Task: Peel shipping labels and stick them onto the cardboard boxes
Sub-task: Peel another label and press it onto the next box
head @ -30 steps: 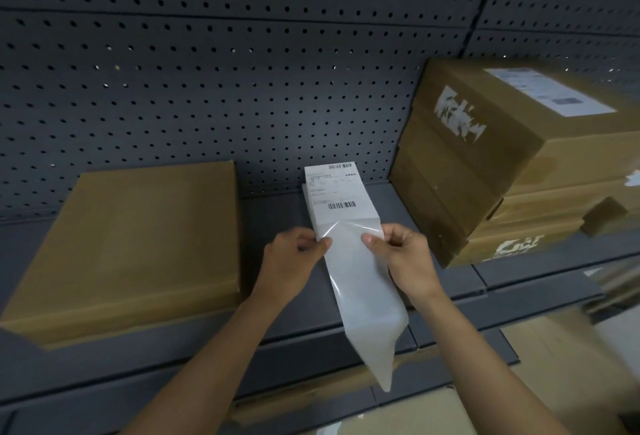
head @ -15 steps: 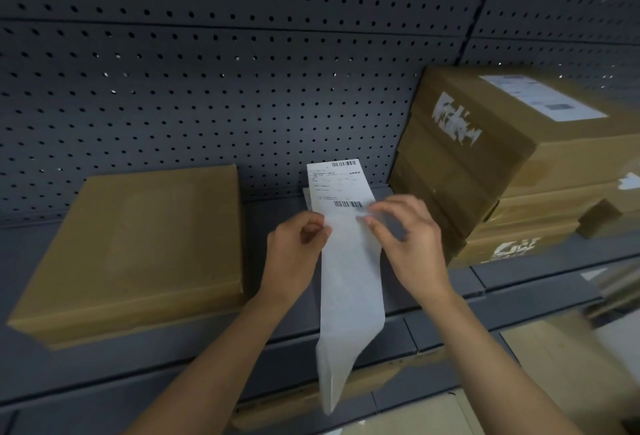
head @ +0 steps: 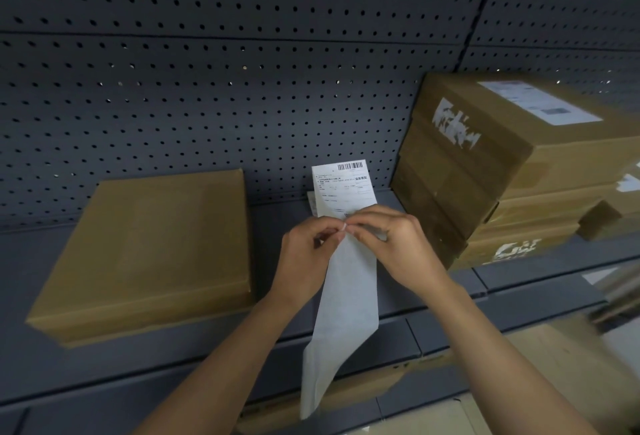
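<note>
I hold a strip of shipping labels (head: 341, 188) upright over the middle of the grey shelf (head: 540, 282). Its top label is printed with a barcode, and blank backing paper (head: 346, 303) hangs down below my hands. My left hand (head: 306, 254) pinches the strip at its left edge. My right hand (head: 398, 244) pinches it from the right, fingertips meeting those of the left. A plain flat cardboard box (head: 152, 247) lies on the shelf to the left. A stack of cardboard boxes (head: 485, 185) stands to the right, with a white label (head: 540, 107) on its top box.
A dark pegboard wall (head: 207, 70) backs the shelf. More cardboard (head: 363, 389) lies on a lower level beneath the shelf edge. Torn white label remnants (head: 453, 126) mark the side of the top box in the stack.
My hands have come together at the strip's middle, fingertips now touching. The hanging backing paper has swung left and now hangs straighter.
</note>
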